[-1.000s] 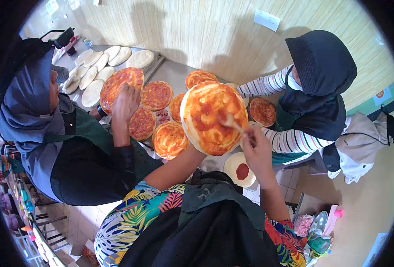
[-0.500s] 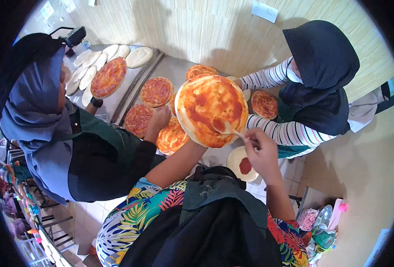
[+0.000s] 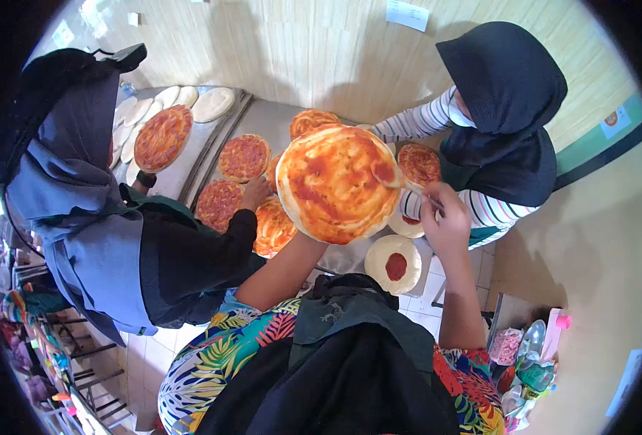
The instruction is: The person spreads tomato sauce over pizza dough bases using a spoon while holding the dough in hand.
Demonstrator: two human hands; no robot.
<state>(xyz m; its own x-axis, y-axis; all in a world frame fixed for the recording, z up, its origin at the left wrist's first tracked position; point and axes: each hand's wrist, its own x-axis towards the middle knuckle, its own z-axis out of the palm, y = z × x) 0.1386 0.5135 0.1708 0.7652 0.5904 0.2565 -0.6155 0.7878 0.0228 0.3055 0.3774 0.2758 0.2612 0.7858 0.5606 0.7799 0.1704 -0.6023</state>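
Observation:
A round pizza base (image 3: 335, 185) spread with red sauce is held up in front of me. My left forearm (image 3: 288, 264) runs beneath it; the hand itself is hidden under the dough and supports it. My right hand (image 3: 446, 217) is closed around the handle of a spoon (image 3: 386, 174), whose bowl carries red sauce over the base's right edge. Below and right of the held base lies a pale dough round (image 3: 393, 264) with a dark red blob of sauce at its centre.
On my left, a co-worker (image 3: 183, 246) holds up a topped pizza (image 3: 163, 138) and reaches toward other pizzas (image 3: 244, 157). Another co-worker (image 3: 509, 138) stands at the right near a pizza (image 3: 419, 164). Plain dough rounds (image 3: 212, 105) lie on the metal table at the back left.
My right hand and the spoon have moved right, from the base's lower middle to its right edge. Sauce covers more of the base. The left co-worker's reaching hand has shifted slightly.

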